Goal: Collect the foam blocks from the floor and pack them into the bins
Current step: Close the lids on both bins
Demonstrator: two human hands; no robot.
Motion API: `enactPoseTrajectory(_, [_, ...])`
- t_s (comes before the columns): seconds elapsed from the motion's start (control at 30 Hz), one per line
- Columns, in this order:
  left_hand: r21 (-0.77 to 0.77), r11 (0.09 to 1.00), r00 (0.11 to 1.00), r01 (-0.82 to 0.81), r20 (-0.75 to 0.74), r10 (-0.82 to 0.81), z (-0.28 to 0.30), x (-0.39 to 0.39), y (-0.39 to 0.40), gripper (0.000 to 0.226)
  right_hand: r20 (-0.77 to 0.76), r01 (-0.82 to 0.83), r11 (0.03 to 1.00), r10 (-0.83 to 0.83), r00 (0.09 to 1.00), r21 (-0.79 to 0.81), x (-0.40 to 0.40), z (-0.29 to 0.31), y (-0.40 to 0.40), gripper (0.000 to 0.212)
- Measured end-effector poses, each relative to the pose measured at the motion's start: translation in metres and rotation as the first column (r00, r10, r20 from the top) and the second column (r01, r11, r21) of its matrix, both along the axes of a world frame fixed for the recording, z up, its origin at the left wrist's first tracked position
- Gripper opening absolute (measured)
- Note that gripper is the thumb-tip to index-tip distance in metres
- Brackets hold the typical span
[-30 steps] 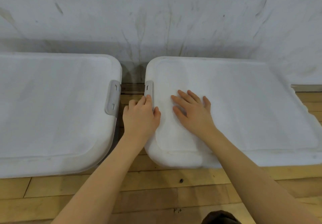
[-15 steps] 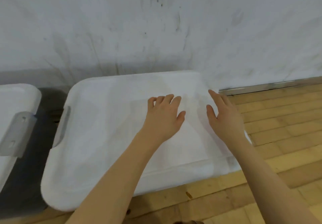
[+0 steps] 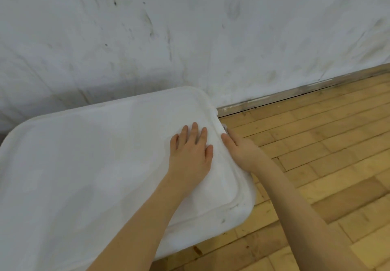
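— What is seen in the head view?

— A white bin (image 3: 88, 186) with its lid (image 3: 105, 154) closed is seen on the wooden floor (image 3: 316, 165), set against the scuffed white wall (image 3: 190, 38). No foam blocks are shown; whether any lie inside the bin cannot be told.

— How are the hands placed?

— The left hand (image 3: 191, 152) is laid flat on the lid near its right edge, fingers straight and slightly spread, nothing being held. The right hand (image 3: 242, 150) is placed at the right edge of the lid, its thumb resting on top of the rim and its fingers hidden over the side beside a grey latch (image 3: 225, 128). Whether the latch or rim is actually gripped cannot be told.

— And the surroundings?

— A baseboard (image 3: 295, 92) is seen where the wall is met by the floor.
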State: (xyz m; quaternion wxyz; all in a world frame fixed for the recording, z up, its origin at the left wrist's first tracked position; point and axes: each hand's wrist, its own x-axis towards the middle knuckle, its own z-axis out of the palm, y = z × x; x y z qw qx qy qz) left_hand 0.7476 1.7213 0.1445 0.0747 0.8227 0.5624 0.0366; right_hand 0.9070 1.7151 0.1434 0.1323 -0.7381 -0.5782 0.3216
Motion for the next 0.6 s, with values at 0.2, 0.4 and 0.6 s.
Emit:
enactPoseTrajectory(0.2, [0.020, 0.999, 0.999, 0.032, 0.032, -0.032, -0.002, -0.004, 0.002, 0.086, 0.207, 0.033, 0.963, -0.091, 0.974, 0.268, -0.012, 0.004, -0.008, 0.055])
enactPoseTrajectory(0.4, [-0.004, 0.998, 0.996, 0.062, 0.072, -0.061, -0.003, -0.013, 0.007, 0.067, 0.304, 0.024, 0.931, -0.143, 0.942, 0.363, -0.031, 0.006, -0.015, 0.048])
enactPoseTrajectory(0.6, [-0.006, 0.996, 0.994, 0.085, 0.071, -0.085, -0.006, -0.019, 0.010, 0.068, 0.215, 0.014, 0.941, -0.092, 0.972, 0.339, -0.029, 0.004, -0.016, 0.048])
